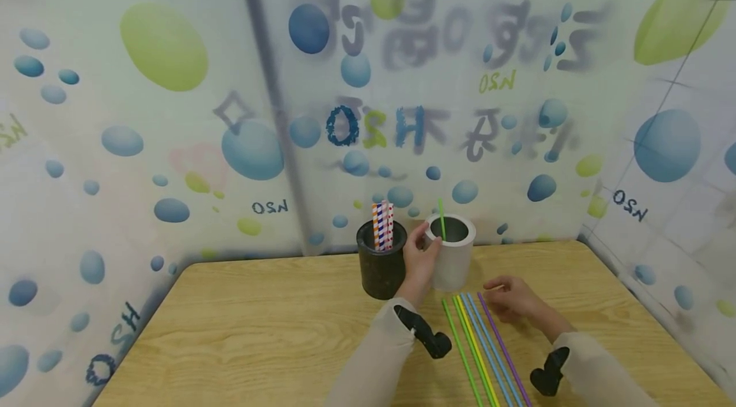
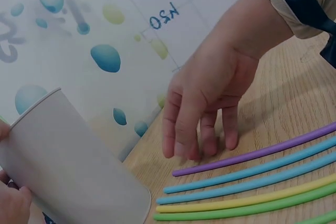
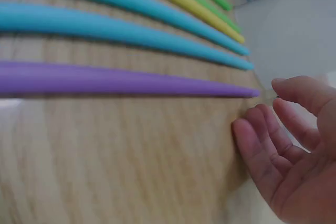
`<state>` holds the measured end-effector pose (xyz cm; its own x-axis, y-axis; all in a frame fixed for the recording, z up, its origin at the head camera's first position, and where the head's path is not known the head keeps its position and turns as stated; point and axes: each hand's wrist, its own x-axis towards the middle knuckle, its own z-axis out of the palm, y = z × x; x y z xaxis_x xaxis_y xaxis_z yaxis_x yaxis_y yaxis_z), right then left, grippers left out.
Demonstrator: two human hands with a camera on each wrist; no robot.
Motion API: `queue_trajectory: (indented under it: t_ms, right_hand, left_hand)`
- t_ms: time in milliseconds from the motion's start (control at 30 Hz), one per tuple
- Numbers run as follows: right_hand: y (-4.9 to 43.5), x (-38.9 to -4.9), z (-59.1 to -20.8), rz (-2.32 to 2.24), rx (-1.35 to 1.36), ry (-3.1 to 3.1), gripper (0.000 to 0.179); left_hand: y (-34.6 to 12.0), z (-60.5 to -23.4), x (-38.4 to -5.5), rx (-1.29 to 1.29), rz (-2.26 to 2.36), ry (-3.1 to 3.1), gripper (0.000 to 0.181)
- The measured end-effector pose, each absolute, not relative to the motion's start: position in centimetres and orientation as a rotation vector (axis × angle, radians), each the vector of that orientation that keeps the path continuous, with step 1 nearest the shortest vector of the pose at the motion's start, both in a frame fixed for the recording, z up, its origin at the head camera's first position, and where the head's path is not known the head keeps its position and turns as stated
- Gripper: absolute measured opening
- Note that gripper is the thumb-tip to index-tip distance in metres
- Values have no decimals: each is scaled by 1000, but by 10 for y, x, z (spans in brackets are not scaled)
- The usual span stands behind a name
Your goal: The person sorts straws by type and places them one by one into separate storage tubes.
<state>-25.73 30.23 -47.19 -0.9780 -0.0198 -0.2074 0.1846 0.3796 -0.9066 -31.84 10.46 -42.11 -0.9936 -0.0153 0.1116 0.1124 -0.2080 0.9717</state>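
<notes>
My left hand point(image 1: 421, 260) grips the side of a white cylindrical cup point(image 1: 451, 269) near its rim, thumb in front. One green straw point(image 1: 441, 215) stands in that cup, leaning against the rim beside my thumb. On the wooden table in front lie several straws side by side: green point(image 1: 460, 349), yellow point(image 1: 474, 343), blue point(image 1: 489, 337) and, rightmost, purple point(image 1: 503, 346). My right hand point(image 1: 512, 299) hovers low by the far end of the purple straw point(image 3: 131, 81), its fingers loosely bent and nothing between them.
Left of the white cup stands a black cup point(image 1: 382, 273) holding several patterned paper straws point(image 1: 382, 227). Behind the wooden table point(image 1: 259, 330) hangs a whitish curtain point(image 1: 172, 202) printed with blue and green drops.
</notes>
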Motion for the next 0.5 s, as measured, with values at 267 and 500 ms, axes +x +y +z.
queue_trajectory:
  t_ms: [267,500]
  right_hand:
    - [298,-257,-475,-1581,271,2483,36]
    - [291,-260,-480,-1503,318,2573,31]
  left_hand:
    - [105,-420,-319,-93,-2382,-1947,39]
    - [104,-421,-317,-117,-2389,-1931,40]
